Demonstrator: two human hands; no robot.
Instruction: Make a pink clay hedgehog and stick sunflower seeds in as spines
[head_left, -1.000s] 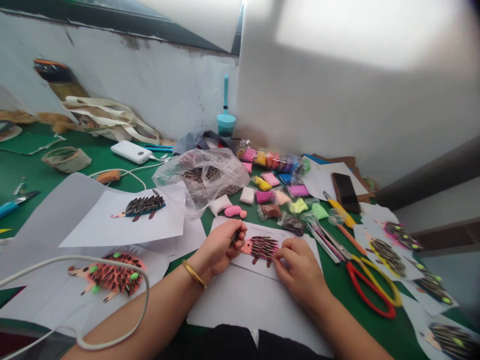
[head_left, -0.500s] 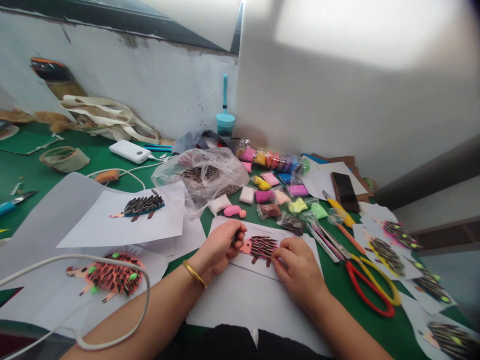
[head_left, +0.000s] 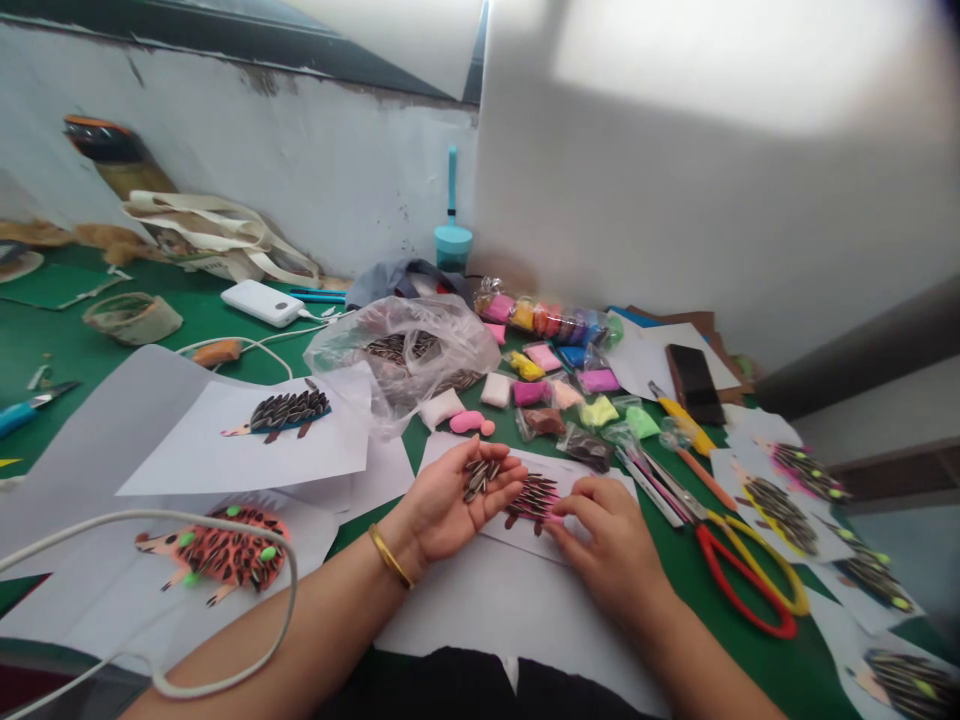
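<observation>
My left hand (head_left: 457, 505) lies palm up and cupped, its fingers loosely spread under a small heap of sunflower seeds (head_left: 480, 478). Just right of it, on white paper (head_left: 442, 455), is a pink clay hedgehog (head_left: 534, 497) with rows of seeds as spines and brown feet. The left fingers cover its head end. My right hand (head_left: 600, 535) is at the hedgehog's right end, thumb and forefinger tips close together against the pink edge. Whatever may be between those tips is too small to make out.
Behind the paper lie several packets of coloured clay (head_left: 541, 422) and a plastic bag of seeds (head_left: 405, 350). Scissors (head_left: 742, 580) and a phone (head_left: 694, 382) are at right. Other seed hedgehogs (head_left: 217, 550) flank me. A white cable (head_left: 292, 590) loops over my left forearm.
My left hand has turned and opened from a closed fist, so the seeds in its palm now show. My right hand stays at the hedgehog's right end, with its fingers slightly shifted.
</observation>
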